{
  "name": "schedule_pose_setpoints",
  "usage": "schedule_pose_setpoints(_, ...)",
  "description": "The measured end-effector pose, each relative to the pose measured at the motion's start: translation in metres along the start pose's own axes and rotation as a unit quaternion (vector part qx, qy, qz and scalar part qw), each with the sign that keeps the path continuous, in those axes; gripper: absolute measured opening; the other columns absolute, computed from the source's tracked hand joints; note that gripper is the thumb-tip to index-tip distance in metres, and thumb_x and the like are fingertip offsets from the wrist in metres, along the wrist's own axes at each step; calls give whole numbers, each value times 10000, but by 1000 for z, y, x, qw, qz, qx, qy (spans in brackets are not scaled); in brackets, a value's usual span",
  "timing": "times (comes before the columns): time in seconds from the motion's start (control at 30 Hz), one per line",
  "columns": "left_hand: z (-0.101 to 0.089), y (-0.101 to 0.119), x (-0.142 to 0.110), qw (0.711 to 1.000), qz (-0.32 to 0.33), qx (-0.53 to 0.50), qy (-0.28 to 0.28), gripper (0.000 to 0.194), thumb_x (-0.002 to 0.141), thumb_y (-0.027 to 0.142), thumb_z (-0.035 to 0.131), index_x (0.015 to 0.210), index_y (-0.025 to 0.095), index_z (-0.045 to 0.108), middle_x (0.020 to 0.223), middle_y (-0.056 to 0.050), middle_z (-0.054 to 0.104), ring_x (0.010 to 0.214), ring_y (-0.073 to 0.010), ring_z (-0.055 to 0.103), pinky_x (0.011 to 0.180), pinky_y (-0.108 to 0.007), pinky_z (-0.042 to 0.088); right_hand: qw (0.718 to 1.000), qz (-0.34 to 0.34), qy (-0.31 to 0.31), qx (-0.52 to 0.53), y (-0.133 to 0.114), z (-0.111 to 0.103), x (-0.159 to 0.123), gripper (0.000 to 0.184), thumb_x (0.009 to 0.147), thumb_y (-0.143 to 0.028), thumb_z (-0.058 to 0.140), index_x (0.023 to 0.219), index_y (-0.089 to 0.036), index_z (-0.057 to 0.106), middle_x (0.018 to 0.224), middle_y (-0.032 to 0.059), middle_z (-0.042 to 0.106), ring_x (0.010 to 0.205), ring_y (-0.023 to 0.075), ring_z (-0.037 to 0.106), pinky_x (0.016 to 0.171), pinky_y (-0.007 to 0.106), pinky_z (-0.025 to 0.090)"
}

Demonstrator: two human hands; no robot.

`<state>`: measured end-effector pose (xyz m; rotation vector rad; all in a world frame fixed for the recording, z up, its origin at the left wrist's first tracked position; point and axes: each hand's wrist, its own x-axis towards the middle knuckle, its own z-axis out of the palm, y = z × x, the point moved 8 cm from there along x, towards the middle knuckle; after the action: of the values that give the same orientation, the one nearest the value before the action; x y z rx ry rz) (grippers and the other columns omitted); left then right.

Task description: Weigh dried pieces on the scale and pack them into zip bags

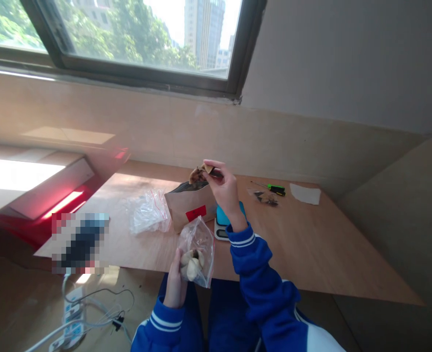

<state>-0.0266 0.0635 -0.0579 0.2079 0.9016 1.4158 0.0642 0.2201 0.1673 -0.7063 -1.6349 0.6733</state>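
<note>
My left hand (pixel 176 279) is closed on the side of a clear zip bag (pixel 204 259), held upright near the table's front edge. Several pale, rounded pieces with a dark spot among them (pixel 193 268) lie in its bottom. Above the open brown paper bag (pixel 186 203), my right hand (pixel 223 188) pinches brown, dried-looking pieces (pixel 198 175) whose kind I cannot make out. The paper bag stands upright, has a dark lining and bears a red label (pixel 196 213). Partly hidden behind my right wrist is a small white scale (pixel 221 233) with a blue top (pixel 223 217).
Empty clear zip bags (pixel 148 212) lie left of the paper bag. To the right are a small bag of dark pieces (pixel 266 198), a green-handled screwdriver (pixel 276 189) and white paper (pixel 305 193). A blurred-out dark object (pixel 82 242) sits at the left edge, above a power strip (pixel 73 318).
</note>
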Motion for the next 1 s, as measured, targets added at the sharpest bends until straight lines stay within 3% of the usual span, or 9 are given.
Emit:
schedule_pose_setpoints(0.1, -3, 1, 1, 1000, 2, -7, 10, 607, 712, 616, 657, 1131, 177, 682, 1096, -102, 723, 1065, -308, 652, 1003, -430, 459, 993, -38, -102, -54, -1, 25, -8, 225, 908, -269, 546, 1111, -223, 633, 1130, 47, 665, 1056, 171, 618, 941, 303, 504)
schedule_pose_setpoints(0.17, -5, 1, 1, 1000, -4, -3, 16, 617, 707, 622, 658, 1124, 168, 686, 1075, -111, 729, 1051, -316, 658, 995, -442, 465, 985, -60, -138, -80, -5, 31, -16, 232, 921, -246, 521, 1129, -231, 624, 1139, 48, 659, 1084, 174, 603, 972, 320, 482)
schedule_pose_setpoints(0.3, -2, 3, 0, 1000, -2, -6, 3, 608, 724, 602, 651, 1128, 148, 685, 1125, -121, 713, 1068, -306, 653, 1006, -424, 460, 968, -92, -147, -183, -12, 26, -20, 238, 929, -251, 518, 1135, -223, 634, 1210, 79, 613, 1205, 211, 511, 1073, 402, 378)
schedule_pose_setpoints(0.5, 1, 2, 0, 1000, 6, -15, 4, 552, 741, 572, 649, 1093, 150, 696, 1039, -104, 740, 1091, -278, 646, 1018, -387, 454, 946, -51, -178, -268, 1, 18, -19, 346, 949, -350, 484, 1251, -216, 584, 1334, 114, 526, 1287, 252, 431, 1101, 456, 302)
schedule_pose_setpoints(0.63, -1, -1, -1, 1000, -15, -13, 10, 603, 729, 589, 651, 1110, 123, 686, 975, -124, 746, 1041, -306, 665, 992, -431, 472, 952, -65, -166, -249, 0, 15, -19, 346, 970, -322, 433, 1290, -248, 540, 1373, 93, 488, 1303, 233, 420, 1109, 446, 297)
schedule_pose_setpoints(0.83, 0, 7, -4, 1000, 12, -11, 5, 697, 770, 594, 601, 1329, 180, 554, 1084, -109, 725, 1063, -294, 656, 1003, -435, 459, 970, -51, -131, -199, -23, 4, -26, 213, 948, -280, 470, 1022, -214, 659, 1239, 92, 551, 1229, 232, 480, 1085, 430, 346)
schedule_pose_setpoints(0.93, 0, 10, -4, 1000, 27, -6, 11, 665, 796, 593, 569, 1307, 167, 576, 1136, -120, 706, 1120, -296, 627, 1042, -440, 427, 978, 20, -194, -71, -35, 2, -49, 218, 959, -240, 411, 983, -223, 627, 1054, 49, 627, 1060, 182, 596, 967, 360, 468)
schedule_pose_setpoints(1.0, -1, 12, -3, 999, 49, 0, 10, 648, 821, 581, 544, 1319, 167, 563, 1194, -120, 682, 1184, -294, 588, 1073, -438, 397, 955, 90, -283, 3, -36, 9, -77, 220, 957, -217, 387, 1016, -223, 599, 974, 30, 653, 948, 161, 644, 865, 317, 526)
